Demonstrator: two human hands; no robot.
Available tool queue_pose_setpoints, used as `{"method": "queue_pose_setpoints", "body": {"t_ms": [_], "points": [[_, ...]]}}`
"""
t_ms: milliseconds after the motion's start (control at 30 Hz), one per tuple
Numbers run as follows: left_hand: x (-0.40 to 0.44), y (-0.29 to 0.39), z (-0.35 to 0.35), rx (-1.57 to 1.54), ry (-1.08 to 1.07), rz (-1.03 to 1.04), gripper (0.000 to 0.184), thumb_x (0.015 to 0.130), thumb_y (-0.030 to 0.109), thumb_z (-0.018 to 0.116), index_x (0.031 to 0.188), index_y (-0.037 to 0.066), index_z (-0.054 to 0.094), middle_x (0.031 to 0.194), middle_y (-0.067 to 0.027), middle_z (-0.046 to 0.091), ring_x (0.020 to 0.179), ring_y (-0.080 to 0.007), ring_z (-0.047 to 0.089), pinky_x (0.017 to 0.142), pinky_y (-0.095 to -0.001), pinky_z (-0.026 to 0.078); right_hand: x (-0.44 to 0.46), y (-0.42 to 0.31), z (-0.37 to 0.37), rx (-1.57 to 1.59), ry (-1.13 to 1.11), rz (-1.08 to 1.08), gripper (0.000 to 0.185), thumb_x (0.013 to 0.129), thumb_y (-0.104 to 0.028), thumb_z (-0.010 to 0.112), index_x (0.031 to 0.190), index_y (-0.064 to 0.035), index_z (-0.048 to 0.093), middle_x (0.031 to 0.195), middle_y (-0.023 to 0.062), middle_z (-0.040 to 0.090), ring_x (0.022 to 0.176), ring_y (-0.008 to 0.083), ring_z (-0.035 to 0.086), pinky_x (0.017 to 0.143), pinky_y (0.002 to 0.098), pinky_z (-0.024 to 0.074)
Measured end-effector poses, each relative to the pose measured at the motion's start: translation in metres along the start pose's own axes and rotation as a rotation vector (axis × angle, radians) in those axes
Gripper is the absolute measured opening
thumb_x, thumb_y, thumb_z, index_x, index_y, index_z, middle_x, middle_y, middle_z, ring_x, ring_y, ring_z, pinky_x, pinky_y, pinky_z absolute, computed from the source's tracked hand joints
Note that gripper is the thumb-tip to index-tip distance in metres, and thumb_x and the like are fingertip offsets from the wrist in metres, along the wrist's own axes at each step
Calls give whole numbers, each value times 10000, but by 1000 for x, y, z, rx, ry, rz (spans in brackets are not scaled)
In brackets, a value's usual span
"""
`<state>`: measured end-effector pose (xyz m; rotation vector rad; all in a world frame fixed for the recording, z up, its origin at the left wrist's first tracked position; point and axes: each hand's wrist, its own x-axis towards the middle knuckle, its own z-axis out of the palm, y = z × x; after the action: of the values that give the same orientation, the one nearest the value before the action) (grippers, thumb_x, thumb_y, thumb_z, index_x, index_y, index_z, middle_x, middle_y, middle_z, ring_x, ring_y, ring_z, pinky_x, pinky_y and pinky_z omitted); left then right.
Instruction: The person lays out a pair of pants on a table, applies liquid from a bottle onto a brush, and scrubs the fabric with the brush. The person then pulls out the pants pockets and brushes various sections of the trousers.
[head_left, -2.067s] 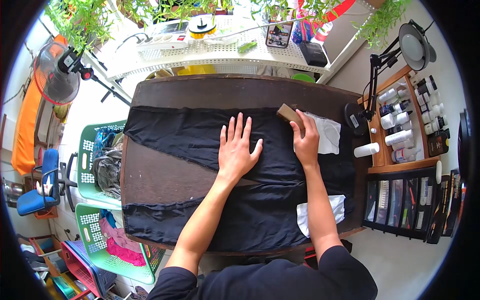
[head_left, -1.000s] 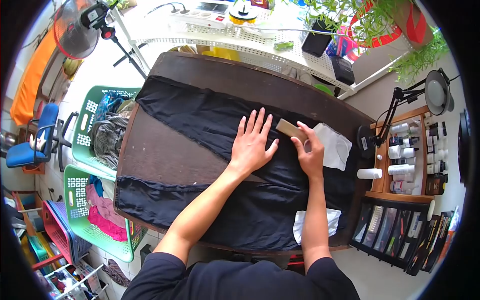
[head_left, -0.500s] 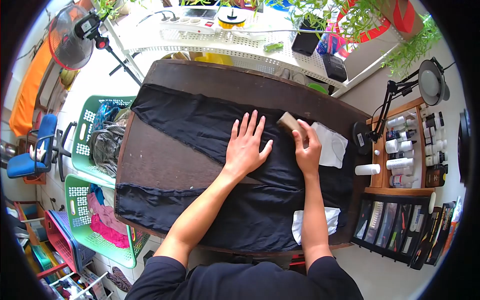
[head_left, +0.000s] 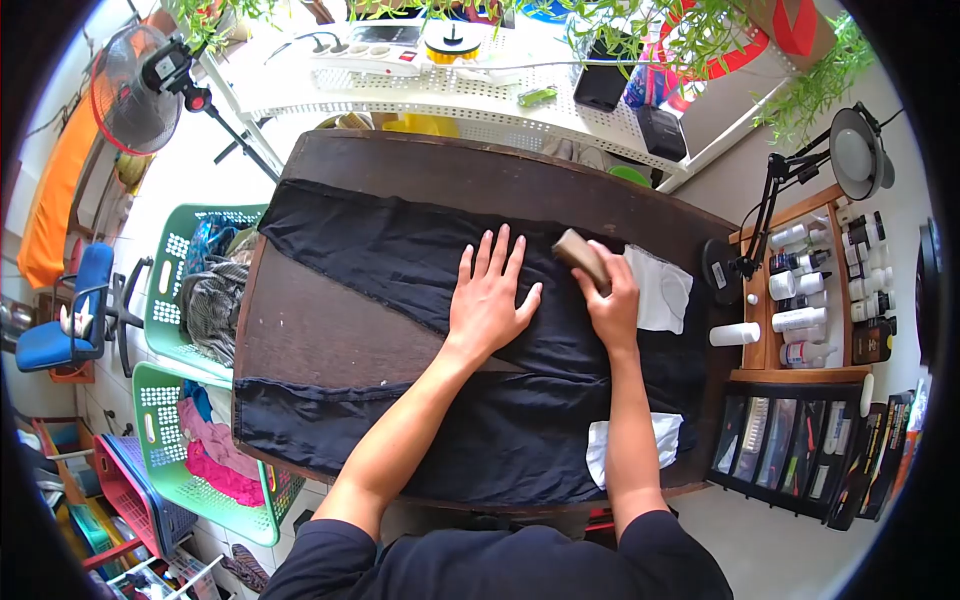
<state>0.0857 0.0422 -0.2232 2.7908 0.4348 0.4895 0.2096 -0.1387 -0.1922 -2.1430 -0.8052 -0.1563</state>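
Note:
Black trousers point(head_left: 345, 225) lie spread over a dark wooden table point(head_left: 310, 325), legs to the left. White pocket linings point(head_left: 660, 288) stick out on the right side; a second white lining is partly under my right forearm. My left hand point(head_left: 490, 305) rests flat on the upper leg, fingers spread, holding nothing. My right hand point(head_left: 612, 300) grips a brown block-shaped brush point(head_left: 582, 256) over the same leg, beside the upper lining. Its bristles are hidden, and I cannot tell whether it touches the cloth.
Green baskets point(head_left: 160, 350) of clothes stand left of the table. A perforated white shelf point(head_left: 400, 90) runs behind it. On the right are a desk lamp point(head_left: 720, 270), a white bottle point(head_left: 735, 334), a wooden bottle rack point(head_left: 765, 345) and a black drawer unit point(head_left: 780, 450).
The brush has tilted a little in my right hand, whose fingers have shifted slightly. My left hand stays in place on the cloth. The whole view has moved slightly.

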Motion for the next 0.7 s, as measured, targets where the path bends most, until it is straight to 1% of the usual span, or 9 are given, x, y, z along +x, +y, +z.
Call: {"method": "queue_pose_setpoints", "body": {"t_ms": [100, 300, 433, 467, 600, 633, 700], "points": [[-1, 0, 1, -5, 0, -1, 780, 1067, 508, 588, 1698, 71, 450, 1809, -165, 345, 1663, -343, 324, 1341, -488, 226, 1, 20, 4, -202, 236, 3, 440, 962, -164, 849, 1369, -79, 704, 1187, 140, 770, 1004, 340, 736, 880, 404, 581], [0, 0, -1, -15, -14, -10, 781, 1068, 506, 585, 1702, 72, 443, 1811, -164, 341, 1664, -342, 322, 1342, -490, 224, 0, 3, 1, -54, 187, -67, 436, 960, -137, 837, 1366, -73, 690, 1202, 139, 760, 1032, 363, 722, 920, 434, 574], [0, 0, -2, -15, -18, -8, 785, 1068, 511, 579, 1705, 74, 438, 1814, -163, 336, 1665, -340, 321, 1343, -488, 221, -2, 3, 9, -194, 22, -116, 431, 959, -109, 816, 1366, -67, 681, 1231, 145, 749, 1062, 387, 708, 978, 461, 555], [-1, 0, -3, -14, -14, -6, 785, 1068, 511, 579, 1705, 74, 438, 1814, -163, 336, 1665, -340, 321, 1343, -488, 221, -3, 3, 10, -195, 26, -118, 431, 959, -109, 816, 1366, -67, 681, 1231, 145, 749, 1062, 387, 708, 978, 461, 555], [-1, -1, 1, -7, -5, -3, 791, 1065, 513, 584, 1706, 74, 436, 1813, -163, 338, 1666, -335, 320, 1344, -483, 222, -1, 5, 9, -82, 165, -12, 417, 962, -104, 801, 1361, -79, 681, 1245, 135, 745, 1073, 365, 702, 1022, 442, 516], [0, -1, 2, -12, 8, -14, 791, 1065, 513, 584, 1706, 74, 436, 1813, -163, 338, 1666, -335, 320, 1344, -483, 222, -1, 5, 9, -85, 159, -28, 417, 962, -104, 801, 1361, -79, 681, 1245, 135, 745, 1073, 365, 702, 1022, 442, 516], [-1, -1, 2, -14, 3, -16, 788, 1065, 512, 585, 1704, 74, 439, 1810, -162, 344, 1667, -332, 320, 1344, -480, 224, -2, 4, 9, -164, 76, -98, 425, 954, -106, 805, 1359, -80, 681, 1241, 130, 745, 1073, 350, 703, 1026, 438, 505]]}}
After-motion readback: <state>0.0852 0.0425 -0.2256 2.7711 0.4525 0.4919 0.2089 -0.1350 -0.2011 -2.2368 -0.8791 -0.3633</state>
